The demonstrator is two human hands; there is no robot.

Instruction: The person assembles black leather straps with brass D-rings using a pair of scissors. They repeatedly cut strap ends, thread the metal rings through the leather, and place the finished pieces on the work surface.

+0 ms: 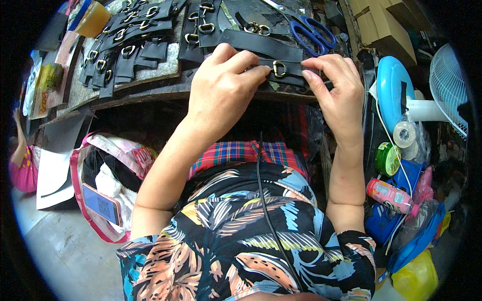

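Note:
Both of my hands work at the near edge of the workbench [163, 88] on a black leather strap [292, 69] with a brass-coloured D-ring [279, 68]. My left hand [223, 90] is closed, thumb and forefinger pinching the strap left of the ring. On its other side, my right hand [339, 93] pinches the strap's right end between thumb and fingers. Just beyond lies a wider black leather strip [263, 45]. Scissors with blue handles [312, 36] rest behind my right hand. Several black straps with metal rings [120, 65] are heaped to the left.
Cardboard boxes [386, 32] stand at the far right, near a fan with a blue base [391, 83]. Below it are a tape roll [404, 134] and a pink bottle [391, 196]. A phone [102, 203] lies on a pink-edged bag at left. Another person's magenta sleeve [25, 175] shows at the left rim.

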